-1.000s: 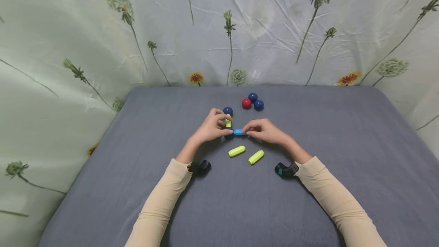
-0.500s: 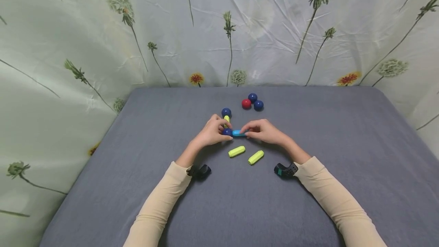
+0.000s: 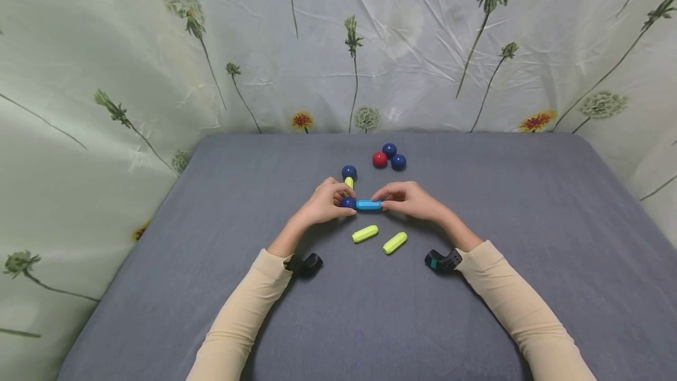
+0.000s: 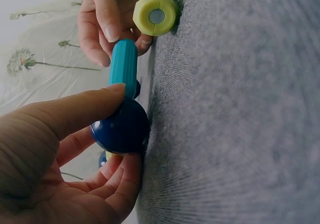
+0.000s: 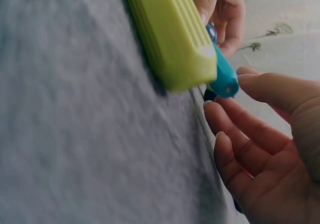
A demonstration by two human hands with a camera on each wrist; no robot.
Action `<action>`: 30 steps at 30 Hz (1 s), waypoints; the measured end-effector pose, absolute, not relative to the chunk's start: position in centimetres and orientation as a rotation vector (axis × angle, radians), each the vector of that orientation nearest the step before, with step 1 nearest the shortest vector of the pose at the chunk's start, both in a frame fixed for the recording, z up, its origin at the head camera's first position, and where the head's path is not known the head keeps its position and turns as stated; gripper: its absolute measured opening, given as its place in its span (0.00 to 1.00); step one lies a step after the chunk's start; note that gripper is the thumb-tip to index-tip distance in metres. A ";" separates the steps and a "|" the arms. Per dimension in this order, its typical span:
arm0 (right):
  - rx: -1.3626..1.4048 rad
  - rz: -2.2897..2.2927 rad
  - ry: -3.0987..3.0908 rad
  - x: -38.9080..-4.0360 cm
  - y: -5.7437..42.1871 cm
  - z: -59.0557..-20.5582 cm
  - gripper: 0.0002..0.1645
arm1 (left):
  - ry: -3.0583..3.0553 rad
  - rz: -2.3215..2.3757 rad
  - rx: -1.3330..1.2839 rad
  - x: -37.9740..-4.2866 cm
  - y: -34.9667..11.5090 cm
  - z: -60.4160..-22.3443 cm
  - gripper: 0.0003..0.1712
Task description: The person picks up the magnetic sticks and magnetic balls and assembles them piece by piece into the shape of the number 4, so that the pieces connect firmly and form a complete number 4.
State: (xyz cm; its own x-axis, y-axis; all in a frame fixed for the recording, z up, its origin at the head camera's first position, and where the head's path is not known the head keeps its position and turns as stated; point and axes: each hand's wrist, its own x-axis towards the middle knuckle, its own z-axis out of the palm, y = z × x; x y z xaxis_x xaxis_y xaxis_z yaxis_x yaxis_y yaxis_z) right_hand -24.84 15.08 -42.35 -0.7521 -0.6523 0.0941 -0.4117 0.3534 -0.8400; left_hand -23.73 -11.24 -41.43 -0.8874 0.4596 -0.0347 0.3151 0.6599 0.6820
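Observation:
In the head view my left hand (image 3: 325,201) pinches a dark blue ball (image 4: 121,127) between thumb and fingers. A light blue magnetic rod (image 3: 368,205) joins this ball on its right side. From the ball's far side a yellow-green rod (image 3: 349,183) runs to a second dark blue ball (image 3: 349,172). My right hand (image 3: 412,200) is at the light blue rod's right end. The right wrist view shows its thumb beside that end and its fingers loosely spread below, not closed round the rod. Whether a fingertip still touches it is hard to tell.
Two loose yellow-green rods, one on the left (image 3: 365,234) and one on the right (image 3: 395,243), lie on the grey cloth surface nearer the person. Farther back, a red ball (image 3: 379,159) sits by two dark blue balls (image 3: 394,156). A flowered curtain (image 3: 296,46) hangs behind.
The ball and light blue rod have shifted slightly left with my left hand. My right fingers have loosened and slid to the rod's right end, so more of it shows.

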 end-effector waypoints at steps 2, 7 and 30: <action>-0.930 -1.362 2.370 -24.9 15.3 -42.2 0.14 | 2.670 1.042 0.633 -23.8 -11.3 -41.5 0.16; -0.857 -1.384 2.397 -25.1 15.9 -41.9 0.16 | 2.664 1.047 0.631 -23.7 -11.3 -41.4 0.16; -0.355 -1.409 2.860 -28.6 17.3 -41.7 0.16 | 2.654 1.077 0.610 -23.6 -11.4 -41.5 0.16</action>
